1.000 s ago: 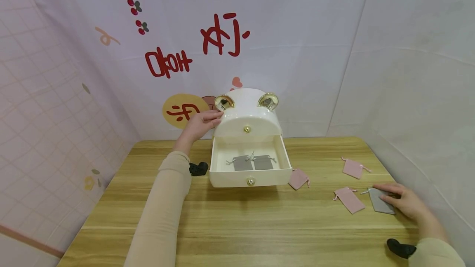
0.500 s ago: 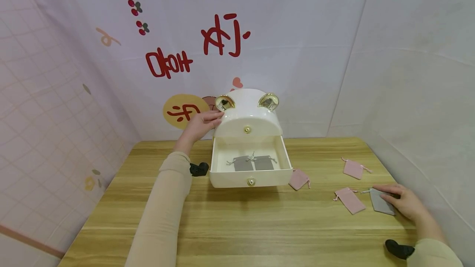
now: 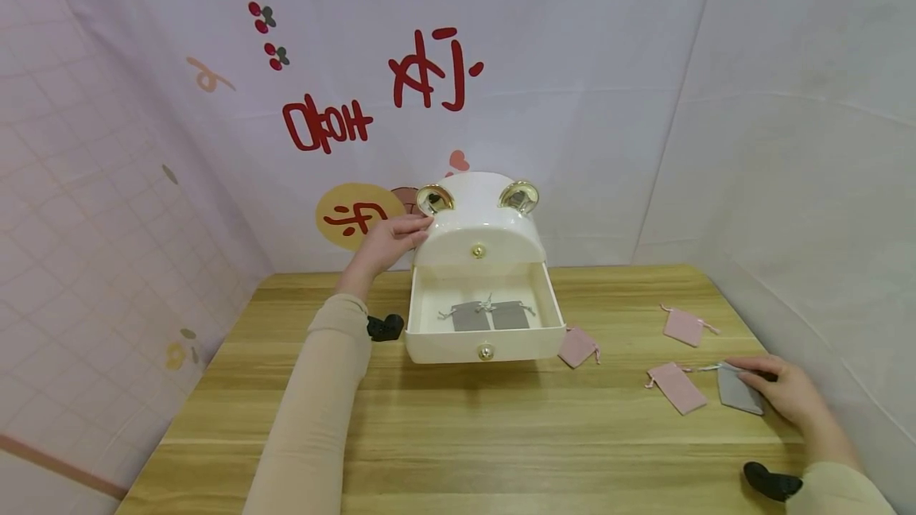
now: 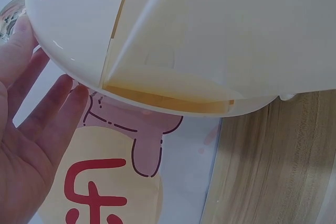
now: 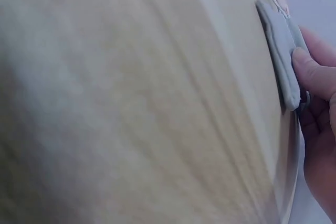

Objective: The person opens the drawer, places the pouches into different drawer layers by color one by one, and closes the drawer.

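A white dresser-shaped box with gold ears stands at the back of the table, its lower drawer pulled out. Two grey drawstring pouches lie side by side in that drawer. My left hand rests its extended fingers against the box's left side, near the gold ear; the left wrist view shows the fingertips at the curved white edge. At the table's right side, my right hand pinches a grey drawstring pouch, thumb on top of the cloth in the right wrist view.
Pink drawstring pouches lie on the wooden table: one left of the right hand, one farther back, one beside the drawer. Black devices show by the left wrist and right wrist. Printed cloth hangs behind.
The grey pouch under my right hand has bunched a little and shifted slightly right, its string drawn straighter. My left hand and the box have stayed as they were.
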`<state>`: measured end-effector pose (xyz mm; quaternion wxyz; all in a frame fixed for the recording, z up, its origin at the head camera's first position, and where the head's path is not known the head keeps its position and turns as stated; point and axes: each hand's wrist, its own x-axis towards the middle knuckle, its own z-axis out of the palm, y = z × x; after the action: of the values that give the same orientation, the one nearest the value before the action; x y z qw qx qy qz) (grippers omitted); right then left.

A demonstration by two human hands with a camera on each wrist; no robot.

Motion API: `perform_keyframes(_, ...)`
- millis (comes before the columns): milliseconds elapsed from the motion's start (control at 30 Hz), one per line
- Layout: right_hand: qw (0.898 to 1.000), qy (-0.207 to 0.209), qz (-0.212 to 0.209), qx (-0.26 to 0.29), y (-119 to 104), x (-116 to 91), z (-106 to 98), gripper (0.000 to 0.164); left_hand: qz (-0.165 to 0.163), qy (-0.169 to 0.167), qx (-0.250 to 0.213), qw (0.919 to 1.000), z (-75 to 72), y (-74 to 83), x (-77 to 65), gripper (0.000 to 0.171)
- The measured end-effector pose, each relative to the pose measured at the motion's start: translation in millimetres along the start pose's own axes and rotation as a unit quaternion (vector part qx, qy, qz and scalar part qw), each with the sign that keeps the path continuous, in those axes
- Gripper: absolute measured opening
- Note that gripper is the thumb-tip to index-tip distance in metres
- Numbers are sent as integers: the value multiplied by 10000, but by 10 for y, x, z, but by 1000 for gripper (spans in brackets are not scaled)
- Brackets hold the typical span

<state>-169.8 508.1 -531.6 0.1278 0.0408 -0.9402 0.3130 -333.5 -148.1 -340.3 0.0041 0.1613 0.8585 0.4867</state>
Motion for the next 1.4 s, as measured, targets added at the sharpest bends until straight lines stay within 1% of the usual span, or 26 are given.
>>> perform_keyframes(100, 9999, -38, 102, -18, -34, 1, -36, 18, 18, -7, 17, 10000, 3, -3, 1, 41)
perform_keyframes(333, 9991, -7, 338, 265, -128, 18, -78, 23, -10, 1, 48, 10000, 11, 13, -7, 41)
perform_keyframes(433, 9987, 13, 408, 308, -191, 63, -82, 26, -2, -16, 42, 10000, 15, 19, -13, 41)
perform_keyframes(567, 9993, 54, 345, 148, -332, 166, -91, 28, -1, -19, 30, 10000, 22, 25, -19, 41)
perform_keyframes(633, 9995, 66, 285, 91, -418, 223, -97, 28, 5, -16, 45, 10000, 25, 25, -19, 41)
perform_keyframes(733, 9999, 103, 35, 55, -554, 313, -104, 26, 15, -4, 48, 10000, 30, 23, -16, 41)
perform_keyframes(867, 9993, 57, -338, 164, -744, 419, -104, 25, 21, -5, 50, 10000, 29, 28, -17, 41)
perform_keyframes(967, 9984, 43, -517, 231, -894, 496, -84, 24, 13, 2, 51, 10000, 27, 27, -16, 41)
perform_keyframes(1167, 9948, 171, -913, 414, -1185, 655, -11, 20, 27, 31, 35, 10000, 18, 26, -15, 41)
perform_keyframes(1267, 9930, 169, -1016, 572, -1328, 731, 35, 20, 37, 24, 30, 10000, 14, 27, -13, 41)
perform_keyframes(1400, 9909, 47, -1102, 766, -1528, 830, 79, 21, 37, 17, 5, 10000, 13, 36, -18, 41)
